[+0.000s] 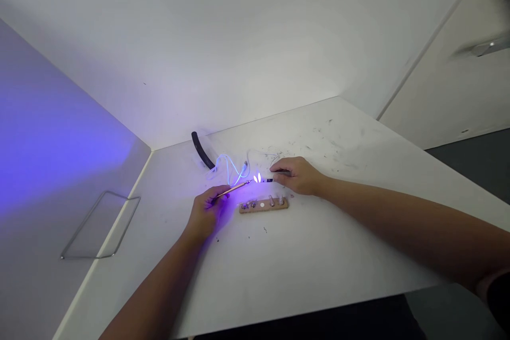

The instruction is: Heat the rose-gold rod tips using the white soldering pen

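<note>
My left hand (207, 209) is closed around a slim copper-coloured, pen-like tool (235, 188), whose thin tip points right towards two bright violet-white glowing spots (257, 177). From the other side, my right hand (300, 175) is closed on a small dark object (282, 172). A short black piece (270, 180) sticks out from its fingertips towards the glow. I cannot make out exactly what either dark part is, nor whether the tool's tip touches anything. Just below both hands lies a light-brown strip (263, 207) with several small clear pieces along it.
Behind the hands a thin cable (228, 157) loops across the white table (319, 255), beside a curved black tube (202, 151). Dark specks are scattered near the back. At the left, a bent metal wire frame (121, 236) leans by the wall. White panels rise behind.
</note>
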Demonstrator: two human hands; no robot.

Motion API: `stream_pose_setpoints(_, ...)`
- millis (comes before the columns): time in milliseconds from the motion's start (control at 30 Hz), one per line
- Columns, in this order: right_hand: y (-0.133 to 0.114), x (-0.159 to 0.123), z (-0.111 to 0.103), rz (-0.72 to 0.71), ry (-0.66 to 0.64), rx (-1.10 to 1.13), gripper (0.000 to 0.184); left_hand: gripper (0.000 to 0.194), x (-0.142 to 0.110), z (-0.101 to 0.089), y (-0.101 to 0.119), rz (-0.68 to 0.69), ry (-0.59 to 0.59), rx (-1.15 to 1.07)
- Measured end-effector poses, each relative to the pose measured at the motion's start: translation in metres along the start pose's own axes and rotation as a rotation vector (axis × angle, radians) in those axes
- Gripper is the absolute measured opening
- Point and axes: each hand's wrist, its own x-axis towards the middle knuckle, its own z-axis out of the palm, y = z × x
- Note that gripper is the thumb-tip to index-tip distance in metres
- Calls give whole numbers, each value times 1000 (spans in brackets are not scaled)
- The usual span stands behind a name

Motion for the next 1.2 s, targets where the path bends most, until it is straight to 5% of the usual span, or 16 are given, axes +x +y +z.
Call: stream_pose_setpoints(1200,0,2,-2,-19,3,-9,20,27,0,-1,4,-68,-34,-86)
